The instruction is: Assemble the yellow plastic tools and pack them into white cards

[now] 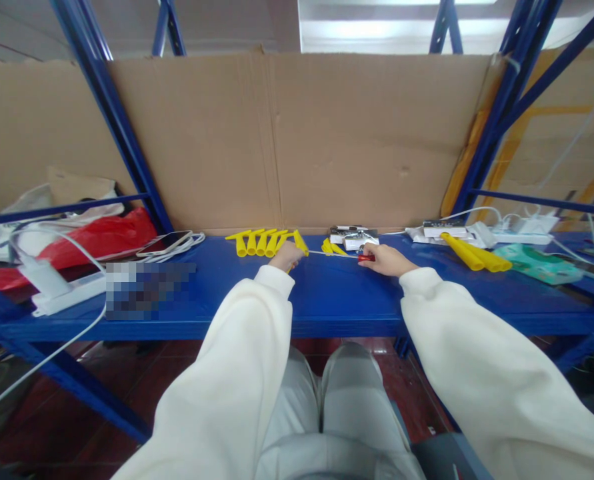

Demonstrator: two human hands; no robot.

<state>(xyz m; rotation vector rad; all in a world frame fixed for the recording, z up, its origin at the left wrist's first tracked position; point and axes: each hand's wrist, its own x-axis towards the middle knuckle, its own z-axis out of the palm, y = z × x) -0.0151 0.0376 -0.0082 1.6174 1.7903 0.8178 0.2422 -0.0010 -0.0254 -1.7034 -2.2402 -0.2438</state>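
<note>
Fingers of your right hand (385, 259) pinch a small red thing (366, 258) over the blue shelf (347, 293), while those of your left hand (287, 256) look curled beside a tilted yellow piece (301, 242) — whether they grip it, I cannot tell. Between the two hands runs a thin pale strip (334, 253), from the red thing to about the wide end of that piece. To do this well, hold the strip straight and level, brace both wrists near the shelf, and let the left hand steady while the right one makes the fine movements. Avoid side pull; it would probably bend the strip or knock the piece askew. Watch your left knuckles too, as the row of yellow cones (261, 247) stands just beside them and looks easy to topple. Much is hard to make out: your left hand covers part of the yellow, with only a scrap showing below it, and your right fingers cover much of the red thing, so its kind stays uncertain. The strip's far end is too small to read. Farther back, flat yellow pieces (333, 247) overlap near small boxes (361, 240) whose print is illegible, before the cardboard wall (327, 133).
</note>
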